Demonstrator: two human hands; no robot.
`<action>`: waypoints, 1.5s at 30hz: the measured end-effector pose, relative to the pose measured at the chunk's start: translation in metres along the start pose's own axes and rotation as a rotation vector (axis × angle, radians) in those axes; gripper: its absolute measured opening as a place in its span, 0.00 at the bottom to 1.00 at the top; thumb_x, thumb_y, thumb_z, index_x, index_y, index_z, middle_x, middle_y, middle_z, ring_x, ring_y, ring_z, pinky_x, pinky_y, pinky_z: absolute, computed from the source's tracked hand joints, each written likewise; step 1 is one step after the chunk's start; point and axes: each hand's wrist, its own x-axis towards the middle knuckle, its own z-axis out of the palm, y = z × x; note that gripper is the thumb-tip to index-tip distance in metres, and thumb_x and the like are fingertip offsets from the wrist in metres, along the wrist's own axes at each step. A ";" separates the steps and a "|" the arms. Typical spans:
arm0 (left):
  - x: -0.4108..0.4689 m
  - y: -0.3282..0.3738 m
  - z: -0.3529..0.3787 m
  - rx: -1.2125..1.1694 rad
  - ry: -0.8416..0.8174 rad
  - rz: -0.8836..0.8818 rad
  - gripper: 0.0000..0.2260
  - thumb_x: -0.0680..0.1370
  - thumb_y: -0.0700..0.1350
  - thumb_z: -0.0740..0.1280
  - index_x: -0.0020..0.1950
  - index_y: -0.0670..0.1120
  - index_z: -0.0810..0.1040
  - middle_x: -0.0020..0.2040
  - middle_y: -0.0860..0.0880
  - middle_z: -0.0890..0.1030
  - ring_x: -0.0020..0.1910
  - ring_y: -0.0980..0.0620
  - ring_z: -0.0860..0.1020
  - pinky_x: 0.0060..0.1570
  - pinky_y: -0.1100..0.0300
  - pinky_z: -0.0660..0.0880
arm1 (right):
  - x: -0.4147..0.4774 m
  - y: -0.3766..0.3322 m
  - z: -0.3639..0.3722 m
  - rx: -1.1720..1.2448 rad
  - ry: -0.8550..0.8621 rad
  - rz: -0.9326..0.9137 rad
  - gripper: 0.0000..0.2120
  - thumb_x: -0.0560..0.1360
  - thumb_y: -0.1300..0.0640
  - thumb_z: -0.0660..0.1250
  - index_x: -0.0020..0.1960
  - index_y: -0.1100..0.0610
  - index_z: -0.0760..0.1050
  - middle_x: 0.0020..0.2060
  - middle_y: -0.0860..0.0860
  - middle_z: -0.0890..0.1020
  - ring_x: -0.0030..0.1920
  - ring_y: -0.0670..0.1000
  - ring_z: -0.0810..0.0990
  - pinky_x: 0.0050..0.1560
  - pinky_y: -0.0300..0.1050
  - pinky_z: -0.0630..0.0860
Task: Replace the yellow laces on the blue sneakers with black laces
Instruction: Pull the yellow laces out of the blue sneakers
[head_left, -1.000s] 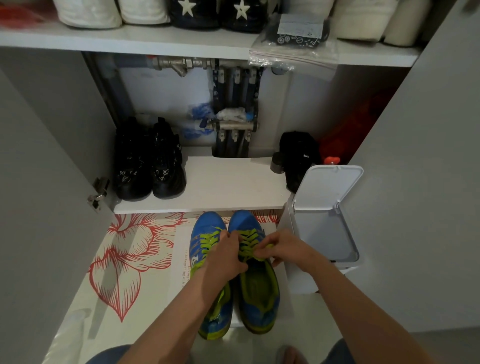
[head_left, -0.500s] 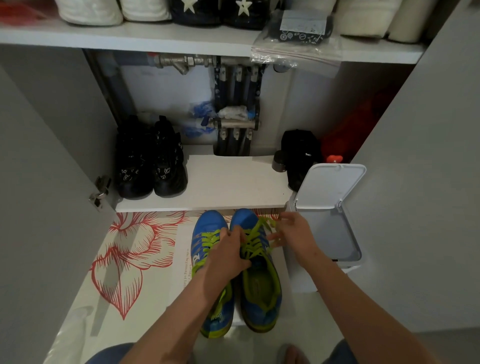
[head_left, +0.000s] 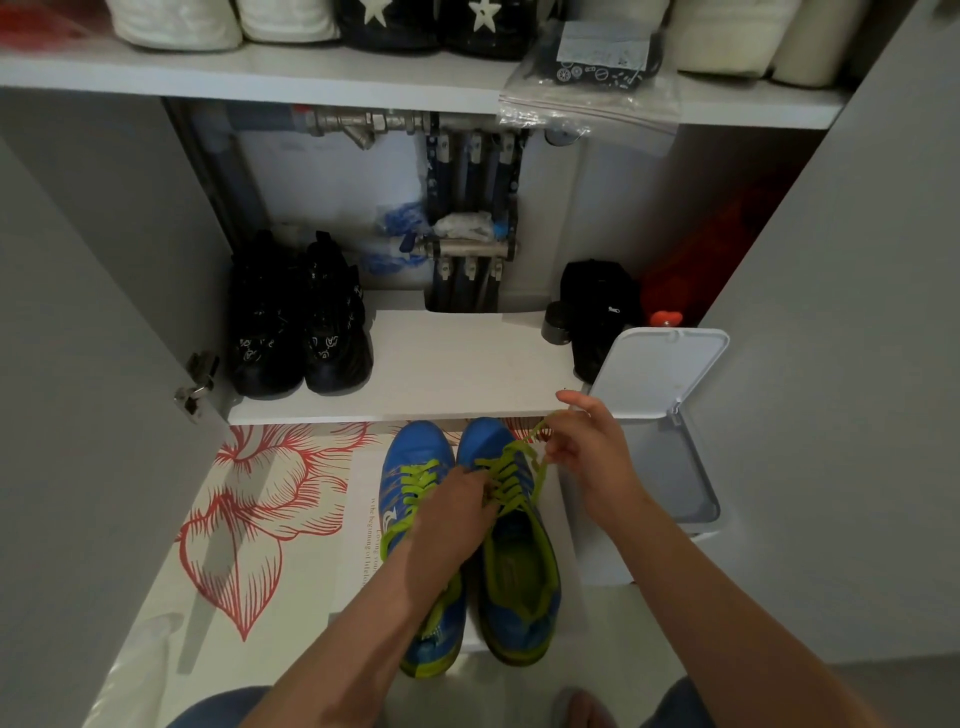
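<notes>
Two blue sneakers stand side by side on the floor, toes toward the cabinet: the left sneaker (head_left: 415, 457) and the right sneaker (head_left: 519, 561). Both carry yellow-green laces (head_left: 506, 480). My left hand (head_left: 452, 512) rests on the right sneaker's tongue area, its fingers pinching the lacing. My right hand (head_left: 587, 447) is raised to the right of the shoe's toe and pinches a lace end (head_left: 537, 434) stretched out from the eyelets. No black laces are visible on the floor.
A white bin (head_left: 670, 457) with its lid (head_left: 657, 371) up stands right of the shoes. A low shelf (head_left: 441, 374) holds black sneakers (head_left: 298, 322) and a black bag (head_left: 597, 306). A flower-print sheet (head_left: 260, 509) lies at left. A zip bag (head_left: 592, 73) overhangs the upper shelf.
My right hand has moved up and to the right, drawing the yellow lace out of the right sneaker. My left hand has stayed on the shoe.
</notes>
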 end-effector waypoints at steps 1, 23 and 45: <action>0.001 0.001 0.001 0.006 0.022 -0.026 0.14 0.81 0.45 0.59 0.65 0.45 0.73 0.62 0.44 0.73 0.57 0.48 0.75 0.57 0.58 0.71 | -0.001 0.000 0.001 0.029 -0.025 0.003 0.13 0.75 0.70 0.63 0.55 0.57 0.74 0.26 0.50 0.77 0.28 0.48 0.74 0.29 0.39 0.74; 0.001 -0.003 -0.022 -0.197 -0.014 -0.258 0.11 0.75 0.46 0.67 0.54 0.41 0.78 0.44 0.43 0.83 0.44 0.44 0.82 0.46 0.54 0.79 | -0.003 0.021 0.003 -1.115 -0.379 -0.205 0.09 0.73 0.62 0.69 0.52 0.58 0.80 0.46 0.46 0.72 0.47 0.45 0.73 0.51 0.42 0.71; -0.001 -0.002 -0.013 -0.085 -0.126 -0.201 0.06 0.71 0.43 0.69 0.42 0.40 0.80 0.40 0.44 0.81 0.41 0.49 0.80 0.48 0.56 0.78 | -0.006 0.044 0.005 -1.415 -0.534 -0.325 0.08 0.72 0.51 0.70 0.48 0.54 0.81 0.56 0.50 0.73 0.58 0.52 0.64 0.61 0.46 0.64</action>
